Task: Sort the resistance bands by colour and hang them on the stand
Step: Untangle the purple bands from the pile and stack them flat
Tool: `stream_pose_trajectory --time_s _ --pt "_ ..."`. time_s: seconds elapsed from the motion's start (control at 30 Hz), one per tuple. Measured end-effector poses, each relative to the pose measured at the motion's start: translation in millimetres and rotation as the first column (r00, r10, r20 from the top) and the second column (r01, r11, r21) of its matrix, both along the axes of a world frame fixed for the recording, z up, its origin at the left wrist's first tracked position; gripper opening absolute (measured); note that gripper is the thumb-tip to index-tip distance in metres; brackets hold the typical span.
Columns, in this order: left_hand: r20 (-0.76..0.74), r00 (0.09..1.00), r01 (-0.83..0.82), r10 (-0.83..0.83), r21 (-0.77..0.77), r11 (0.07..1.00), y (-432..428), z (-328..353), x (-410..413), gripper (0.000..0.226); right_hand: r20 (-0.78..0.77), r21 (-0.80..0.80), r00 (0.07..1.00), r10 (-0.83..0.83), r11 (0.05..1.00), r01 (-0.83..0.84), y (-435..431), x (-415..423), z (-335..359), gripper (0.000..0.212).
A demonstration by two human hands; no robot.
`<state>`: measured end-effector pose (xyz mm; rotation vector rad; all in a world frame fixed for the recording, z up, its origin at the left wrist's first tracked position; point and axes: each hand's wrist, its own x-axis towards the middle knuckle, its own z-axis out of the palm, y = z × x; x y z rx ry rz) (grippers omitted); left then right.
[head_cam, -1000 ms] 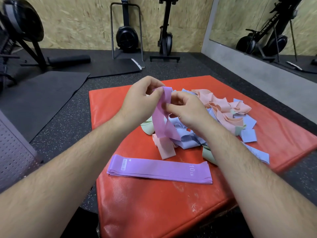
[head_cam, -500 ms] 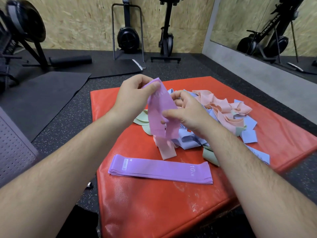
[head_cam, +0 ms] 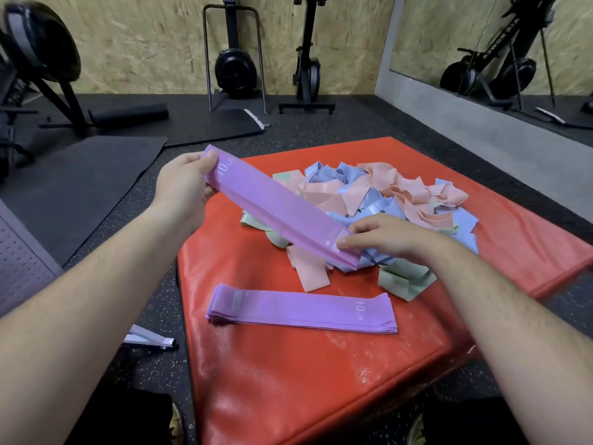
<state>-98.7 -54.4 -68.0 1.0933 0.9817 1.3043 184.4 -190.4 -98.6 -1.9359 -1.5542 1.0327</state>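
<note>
Spanning both hands, the purple band (head_cam: 276,207) is stretched flat above the red pad (head_cam: 321,380), left hand (head_cam: 181,191) gripping one end, right hand (head_cam: 382,236) pinching the other, presumably to flatten it for the purple stack (head_cam: 301,308) below. The unsorted pile (head_cam: 385,200) lies behind.

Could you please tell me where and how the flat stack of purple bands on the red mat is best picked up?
Probably at its middle, coming from the near long edge. The purple stack lies flat on the red mat, its length running left to right, so fingers slid underneath with the thumb on top should pinch all the layers together.
</note>
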Motion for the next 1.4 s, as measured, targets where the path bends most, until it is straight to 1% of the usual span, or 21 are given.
stream_pose_trajectory --time_s 0.1,0.13,0.2,0.23,0.3,0.37,0.47,0.53,0.6,0.73,0.83,0.87,0.93,1.03,1.1,1.2,1.3,1.4 --pt "-0.014 1.000 0.005 -0.005 -0.020 1.000 3 -8 -11 0.005 -0.071 0.057 0.997 -0.028 0.998 0.033 -7 5 2 0.026" --pt "-0.027 1.000 0.012 -0.013 -0.023 1.000 2 -11 -13 0.005 -0.144 0.078 0.989 -0.044 0.995 0.055 -9 7 0 0.023" --pt "-0.045 0.999 0.007 -0.008 -0.034 0.999 1 -15 -17 0.008 -0.342 0.107 0.935 -0.093 0.985 0.137 -12 10 -1 0.019" --pt "-0.048 0.999 -0.004 0.002 -0.043 0.999 -1 -16 -18 0.010 -0.402 0.132 0.909 -0.111 0.975 0.177 -14 10 1 0.018" --pt "-0.058 0.998 -0.011 0.008 -0.053 0.999 -3 -18 -21 0.013 -0.434 0.204 0.892 -0.127 0.950 0.235 -14 13 3 0.010" --pt "-0.077 0.997 0.010 -0.015 -0.058 0.998 -5 -21 -24 0.012 -0.432 0.246 0.890 -0.147 0.930 0.273 -14 15 5 0.006" --pt "-0.113 0.992 0.041 -0.050 -0.079 0.996 -6 -26 -28 0.009 -0.355 0.275 0.918 -0.179 0.918 0.285 -19 16 3 0.010" --pt "-0.149 0.986 0.058 -0.071 -0.091 0.994 -8 -28 -29 0.011 -0.294 0.299 0.938 -0.185 0.914 0.275 -24 15 3 0.014" --pt "-0.194 0.977 0.070 -0.089 -0.105 0.992 -11 -31 -30 0.015 -0.265 0.309 0.943 -0.201 0.909 0.281 -30 15 5 0.016" --pt "-0.263 0.955 0.105 -0.137 -0.133 0.985 -19 -39 -34 0.018 -0.230 0.262 0.930 -0.286 0.903 0.342 -40 16 3 0.030" --pt "-0.320 0.938 0.099 -0.136 -0.130 0.987 -27 -47 -39 0.027 -0.275 0.193 0.924 -0.265 0.926 0.324 -51 13 -3 0.038" --pt "-0.347 0.927 0.105 -0.141 -0.122 0.987 -30 -50 -41 0.031 -0.290 0.166 0.921 -0.262 0.934 0.317 -56 12 -6 0.037" --pt "-0.395 0.902 0.143 -0.175 -0.109 0.984 -37 -58 -45 0.032 -0.274 0.125 0.924 -0.266 0.943 0.309 -63 12 -13 0.028" --pt "-0.515 0.827 0.201 -0.225 -0.103 0.974 -51 -72 -49 0.024 -0.192 0.078 0.943 -0.271 0.954 0.290 -74 10 -24 0.015" --pt "-0.596 0.763 0.228 -0.249 -0.112 0.967 -60 -82 -50 0.018 -0.130 0.052 0.954 -0.270 0.959 0.279 -80 6 -33 0.011" --pt "-0.711 0.664 0.231 -0.231 -0.099 0.968 -73 -96 -51 0.008 -0.062 0.041 0.960 -0.272 0.961 0.275 -87 3 -45 0.010" --pt "-0.814 0.550 0.233 -0.185 -0.063 0.970 -79 -108 -55 0.008 0.050 0.039 0.966 -0.253 0.967 0.251 -89 3 -53 0.013" --pt "-0.863 0.485 0.225 -0.142 -0.034 0.974 -81 -114 -58 0.009 0.214 0.020 0.959 -0.187 0.982 0.187 -89 -1 -58 0.015"
